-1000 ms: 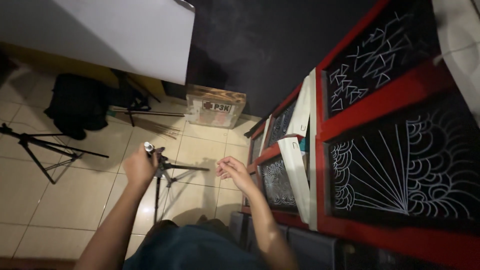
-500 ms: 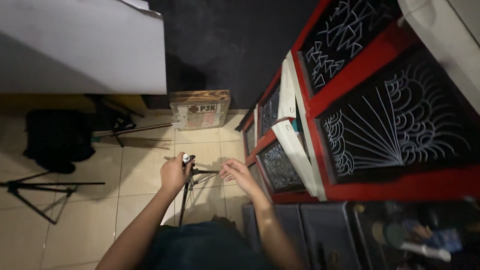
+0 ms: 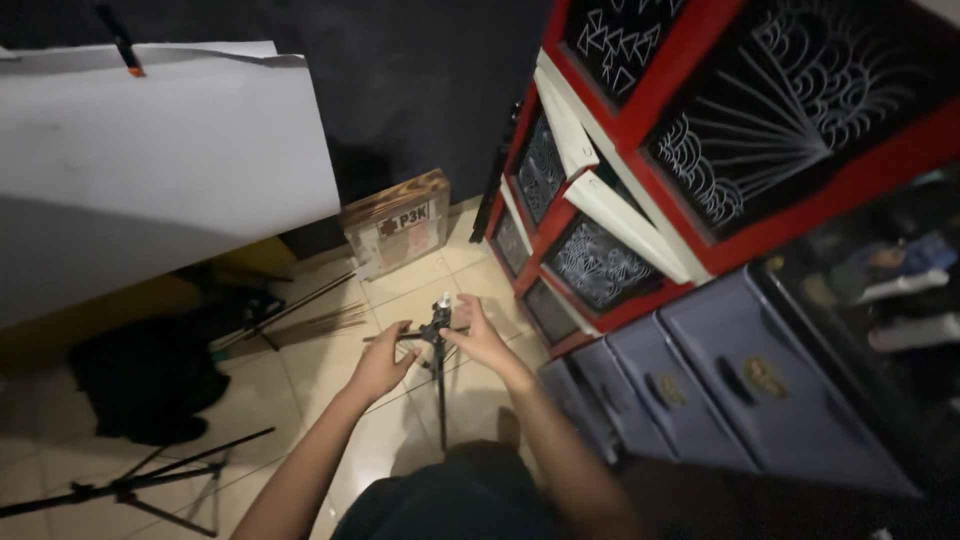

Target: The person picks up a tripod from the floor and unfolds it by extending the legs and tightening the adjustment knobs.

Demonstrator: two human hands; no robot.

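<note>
- Left hand [image 3: 382,366]: palm turned up and fingers spread below the head of a black stand [image 3: 438,345]. The fingertips lie at a folded leg of the stand; in this dim view it cannot be told whether they close on it.
- Right hand [image 3: 481,337]: fingers curled toward the top of the stand, just beside its silver-tipped head. It seems to pinch or steady the upper fitting, though the contact itself is hidden by the fingers.
- Stand: upright on the tiled floor [image 3: 300,380] directly before the person, pole vertical, short legs or braces partly spread near the top, between the two hands.
- Step in hand, as a judgement: both hands work at the collar of the stand, most likely spreading or adjusting its legs while keeping the pole upright.
- Next move, as a judgement: one hand must hold the pole steady while the other shifts a leg; the thin pole could tip if both let go together.
- Second stand [image 3: 140,485]: folded, lying on the floor at lower left, well apart from the hands.
- Black bag [image 3: 150,375]: on the floor at left, near a bundle of thin rods [image 3: 300,322].
- Wooden box [image 3: 397,220]: leaning at the foot of the dark wall.
- White board [image 3: 150,160]: large, tilted, upper left.
- Red cabinet [image 3: 700,130]: at right, with black panels bearing white line patterns; grey drawers [image 3: 700,380] stand below it.
</note>
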